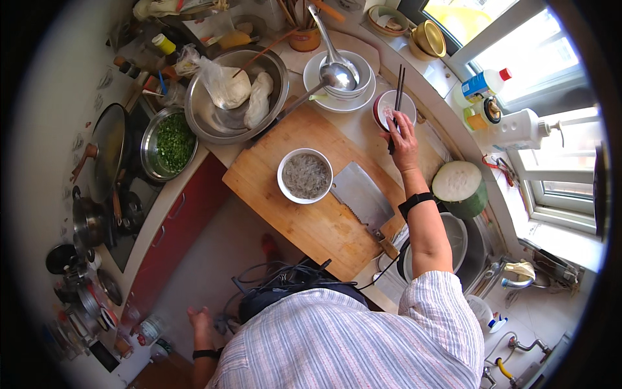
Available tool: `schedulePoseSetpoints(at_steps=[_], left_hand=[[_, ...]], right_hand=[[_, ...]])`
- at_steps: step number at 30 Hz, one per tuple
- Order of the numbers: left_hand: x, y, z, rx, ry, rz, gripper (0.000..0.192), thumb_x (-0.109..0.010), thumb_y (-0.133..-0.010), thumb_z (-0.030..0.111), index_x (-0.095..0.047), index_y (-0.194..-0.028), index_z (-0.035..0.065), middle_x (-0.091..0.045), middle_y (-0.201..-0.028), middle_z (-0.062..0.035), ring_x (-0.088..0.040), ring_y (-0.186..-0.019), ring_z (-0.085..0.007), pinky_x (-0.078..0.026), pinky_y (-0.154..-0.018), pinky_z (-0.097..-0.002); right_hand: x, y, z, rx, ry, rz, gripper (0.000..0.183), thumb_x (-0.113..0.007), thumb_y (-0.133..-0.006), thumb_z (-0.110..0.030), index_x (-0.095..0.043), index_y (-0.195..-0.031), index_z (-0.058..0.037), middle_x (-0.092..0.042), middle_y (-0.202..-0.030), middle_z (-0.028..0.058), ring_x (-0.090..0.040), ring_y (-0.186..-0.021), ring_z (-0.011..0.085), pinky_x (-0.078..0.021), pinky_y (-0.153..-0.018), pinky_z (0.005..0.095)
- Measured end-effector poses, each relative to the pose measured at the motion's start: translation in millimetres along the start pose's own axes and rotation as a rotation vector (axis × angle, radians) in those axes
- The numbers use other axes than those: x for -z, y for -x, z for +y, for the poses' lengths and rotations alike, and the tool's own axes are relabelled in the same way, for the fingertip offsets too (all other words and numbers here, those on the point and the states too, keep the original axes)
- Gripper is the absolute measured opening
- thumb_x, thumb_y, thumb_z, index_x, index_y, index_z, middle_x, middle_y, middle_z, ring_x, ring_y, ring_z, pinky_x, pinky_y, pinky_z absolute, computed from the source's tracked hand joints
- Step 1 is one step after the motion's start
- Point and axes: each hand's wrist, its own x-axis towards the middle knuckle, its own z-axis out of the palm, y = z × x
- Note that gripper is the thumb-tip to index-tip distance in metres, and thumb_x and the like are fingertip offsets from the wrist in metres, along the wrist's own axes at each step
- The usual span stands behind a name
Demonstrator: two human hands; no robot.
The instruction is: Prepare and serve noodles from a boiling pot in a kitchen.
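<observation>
My right hand (402, 141) is closed on a pair of dark chopsticks (400, 87), held over a small bowl (387, 104) with a dark red outside and some pale pinkish bits in it. My left hand (200, 317) hangs low at my side, away from the counter, with nothing visible in it. On the wooden cutting board (272, 155) stands a white bowl (305, 175) of greyish, translucent shreds. Beside that bowl a cleaver (364, 194) lies flat, its wooden handle towards the board's near right edge.
A steel basin (209, 131) holds dough, partly in a plastic bag. Near it is a steel bowl of chopped greens (174, 141). Stacked white bowls (311, 73) carry a ladle (340, 77). A cut winter melon (461, 189) sits by the sink (478, 248); bottles line the windowsill.
</observation>
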Motion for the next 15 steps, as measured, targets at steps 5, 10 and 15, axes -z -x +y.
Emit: schedulePoseSetpoints(at_steps=[5,10,15], left_hand=[[15,-32,-50,-0.121,0.076,0.101,0.065,-0.059,-0.083,-0.003,-0.024,-0.136,0.0095,-0.055,-0.093,-0.0106,-0.052,-0.06,-0.014,-0.041,-0.044,-0.0258],[9,-12,-28,-0.013,-0.09,0.012,0.07,-0.062,-0.079,-0.003,-0.025,-0.137,0.007,-0.055,-0.104,-0.0127,-0.056,-0.07,-0.017,-0.046,-0.051,-0.0278],[0,-34,-34,-0.078,-0.03,0.018,0.071,-0.064,-0.078,0.0,-0.026,-0.138,0.0063,-0.053,-0.113,-0.0163,-0.057,-0.088,-0.0209,-0.05,-0.067,-0.0309]], right_hand=[[18,-11,-1,0.046,-0.069,-0.04,0.036,-0.072,-0.076,-0.019,-0.062,-0.108,-0.0063,-0.059,-0.117,0.0104,-0.055,-0.11,0.0304,-0.0472,-0.09,0.0399],[96,-55,-45,0.122,0.072,0.061,0.022,-0.067,-0.082,-0.019,-0.061,-0.096,-0.0039,-0.062,-0.1,0.0083,-0.059,-0.099,0.0266,-0.048,-0.085,0.0362],[89,-53,-38,-0.04,0.106,-0.038,0.016,-0.066,-0.08,-0.018,-0.061,-0.092,-0.009,-0.054,-0.079,0.004,-0.057,-0.075,0.0212,-0.0483,-0.068,0.0331]])
